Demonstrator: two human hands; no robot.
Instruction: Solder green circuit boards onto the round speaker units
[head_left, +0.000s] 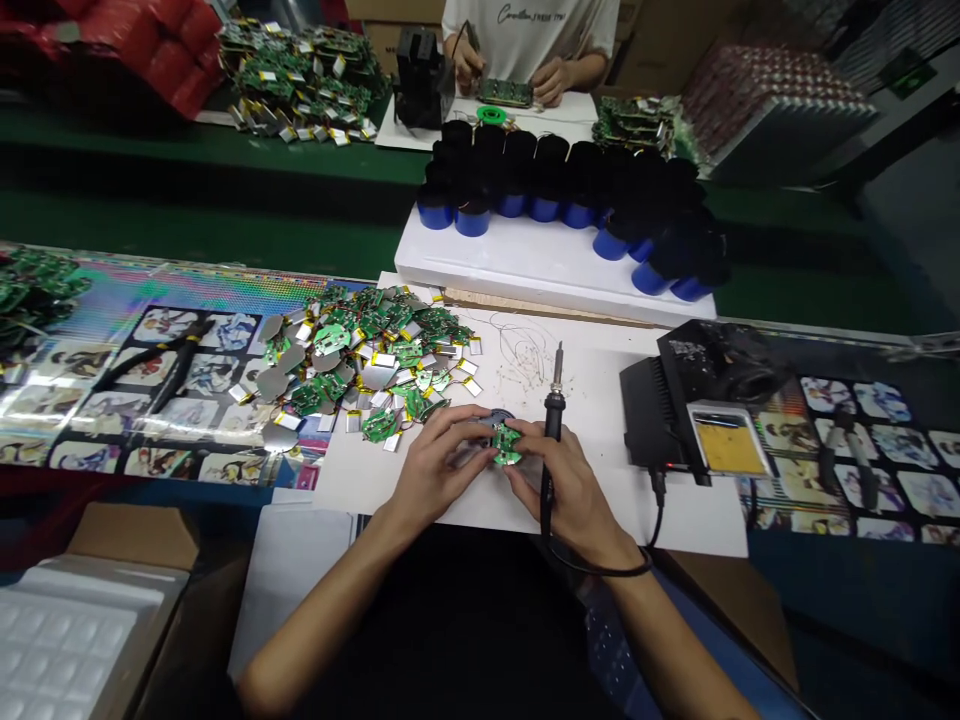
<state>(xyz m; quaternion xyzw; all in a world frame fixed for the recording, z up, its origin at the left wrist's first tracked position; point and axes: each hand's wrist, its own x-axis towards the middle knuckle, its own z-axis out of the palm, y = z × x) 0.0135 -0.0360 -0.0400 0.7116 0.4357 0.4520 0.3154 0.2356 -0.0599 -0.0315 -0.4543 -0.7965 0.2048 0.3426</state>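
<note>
Two bare hands meet over the near part of a white sheet (592, 345), gripping a small green circuit board (507, 443) between them. The left hand (442, 460) pinches its left side, fingertips and thumb curled at a dark round part (501, 413) just behind it. The right hand (570, 485) pinches the other side and also grasps a soldering iron (553, 415), its tip pointing away from the body. To handle the piece well, we would steady it by its rim — fingertips off the joints — and swing the tip round without crossing the left fingers or snagging the cord (611, 572). Beyond, we note loose wire scraps (525, 365); to the left, a heap of boards and silver cells (375, 350), with pliers (176, 365) farther out. To the right stands a black box (646, 415), beside a yellow sponge (726, 441) on which, we judge, the tip might be wiped. Farther off are blue-and-black cups (544, 190) and — across the bench — a co-worker's hands (552, 82) at another board (505, 93).
</note>
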